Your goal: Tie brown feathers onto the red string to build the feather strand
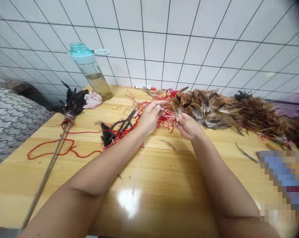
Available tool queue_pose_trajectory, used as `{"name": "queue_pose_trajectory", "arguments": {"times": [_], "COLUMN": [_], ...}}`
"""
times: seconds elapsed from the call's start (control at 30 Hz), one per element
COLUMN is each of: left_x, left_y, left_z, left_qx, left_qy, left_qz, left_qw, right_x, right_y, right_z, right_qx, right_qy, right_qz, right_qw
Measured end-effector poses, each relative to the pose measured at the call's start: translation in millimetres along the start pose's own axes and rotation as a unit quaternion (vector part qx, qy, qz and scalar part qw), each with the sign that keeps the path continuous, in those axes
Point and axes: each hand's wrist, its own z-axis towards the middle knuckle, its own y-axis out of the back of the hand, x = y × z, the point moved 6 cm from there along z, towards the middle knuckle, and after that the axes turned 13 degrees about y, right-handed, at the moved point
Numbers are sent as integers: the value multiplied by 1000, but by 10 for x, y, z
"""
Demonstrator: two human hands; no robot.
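White string (167, 116) runs pinched between a person's left hand (150, 116) and right hand (188, 126), apparently drawn taut for control, just beside brown feathers (205, 105) on the table (171, 178), with scissors (129, 120) nearby, seemingly for easy reach.

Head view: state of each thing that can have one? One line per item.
Left hand, fingers apparently closed on a pale strand
Right hand, fingers pinched beside the brown feathers
Brown feathers, heaped
Bottle, standing, partly filled, cap seemingly closed
Marker, capped, lying down
Scissors, lying down, blade opening unclear
Red cord, slack, looped
Stick, slanted, black feathers at one end
Pinkish wad, crumpled
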Motion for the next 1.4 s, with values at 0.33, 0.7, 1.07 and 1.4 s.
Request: {"name": "queue_pose_trajectory", "arguments": {"times": [0.33,0.7,1.07,1.4], "left_x": [-133,-153,-411,-527], "left_y": [1,-368,-566,-167], "left_z": [-72,-287,-498,-128], "left_qx": [-50,42,18,19], "left_qy": [1,-138,-367,-272], "left_qz": [178,559,658,596], "left_qw": [983,816,658,756], "right_x": [298,620,318,478], "right_y": [208,404,-211,-638], "right_z": [104,31,-196,-391], "right_qx": [-33,-100,196,373], "right_qy": [164,271,246,356], "right_qz": [-137,-509,-771,-513], "right_qw": [976,811,554,686]}}
